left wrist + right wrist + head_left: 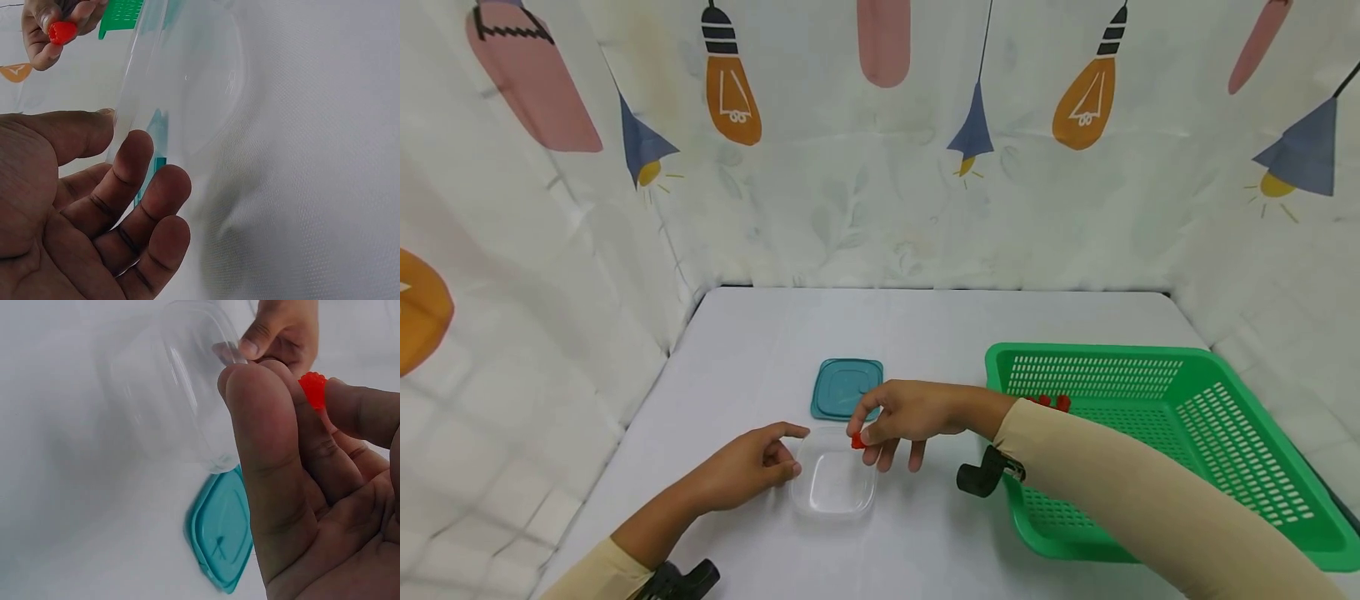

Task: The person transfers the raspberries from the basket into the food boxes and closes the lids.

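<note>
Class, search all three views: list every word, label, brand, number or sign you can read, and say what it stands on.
None: no text can be read in any view.
Teal lid: a small dark mark shows in the right wrist view, too blurred to tell whether it is writing.
Patterned cloth: printed bulbs and lamps, no legible words.
Clear container, green basket: no lettering visible.

A white table [760,325] carries a clear container [833,485], teal lid [847,388], green basket [1150,425].
</note>
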Motion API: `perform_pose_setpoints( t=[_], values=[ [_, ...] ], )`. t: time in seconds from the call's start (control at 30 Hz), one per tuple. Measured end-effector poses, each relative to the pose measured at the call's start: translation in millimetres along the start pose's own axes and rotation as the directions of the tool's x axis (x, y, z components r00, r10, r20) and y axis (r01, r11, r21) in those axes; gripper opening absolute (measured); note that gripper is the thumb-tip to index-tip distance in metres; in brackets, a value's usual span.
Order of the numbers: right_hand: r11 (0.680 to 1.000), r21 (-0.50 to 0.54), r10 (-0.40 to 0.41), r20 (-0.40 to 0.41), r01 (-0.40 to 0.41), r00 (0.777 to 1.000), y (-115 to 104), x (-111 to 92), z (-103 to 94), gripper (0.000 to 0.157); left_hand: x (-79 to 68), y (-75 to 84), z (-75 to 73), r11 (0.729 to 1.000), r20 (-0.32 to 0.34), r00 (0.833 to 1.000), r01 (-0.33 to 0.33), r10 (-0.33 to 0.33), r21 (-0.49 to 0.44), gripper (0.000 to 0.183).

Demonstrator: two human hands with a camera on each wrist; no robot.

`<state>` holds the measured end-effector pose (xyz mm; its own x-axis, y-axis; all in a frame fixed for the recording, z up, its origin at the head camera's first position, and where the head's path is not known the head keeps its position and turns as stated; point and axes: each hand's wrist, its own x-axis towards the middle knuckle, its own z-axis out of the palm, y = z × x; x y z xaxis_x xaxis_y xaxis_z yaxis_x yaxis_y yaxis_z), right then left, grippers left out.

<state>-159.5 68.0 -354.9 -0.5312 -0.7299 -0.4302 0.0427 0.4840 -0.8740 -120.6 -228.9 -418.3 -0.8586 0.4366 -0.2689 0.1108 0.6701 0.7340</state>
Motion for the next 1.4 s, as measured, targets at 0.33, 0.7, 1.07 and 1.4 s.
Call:
perform_pose_setpoints(
  t=[0.33,0.7,1.07,1.4],
  values=[
    [1.000,0.006,-0.010,0.022,0.010,1.000,-1,3,3.6,0.019,-0.9,-0.2,0.1,1.000,0.003,1.000,-0.012,0.012,-0.002,0.052],
    [0.999,-0.037,0.005,-0.056,-0.007,0.998,-3,-10,-8.7,0.018,0.1,-0.3,1.3,1.000,0.000,1.000,-0.011,0.011,-0.019,0.051],
    [1.000,0.002,-0.008,-0.137,0.009,0.991,4,-41,-33.3,0.021,-1.9,-1.3,-1.5,1.000,0.000,1.000,-0.018,0.018,-0.006,0.050],
    [0.999,0.014,0.036,-0.189,-0.034,0.981,14,-70,-52.5,0.025,-2.4,-0.2,-1.2,1.000,0.002,1.000,-0.027,0.027,-0.005,0.050]
  ],
)
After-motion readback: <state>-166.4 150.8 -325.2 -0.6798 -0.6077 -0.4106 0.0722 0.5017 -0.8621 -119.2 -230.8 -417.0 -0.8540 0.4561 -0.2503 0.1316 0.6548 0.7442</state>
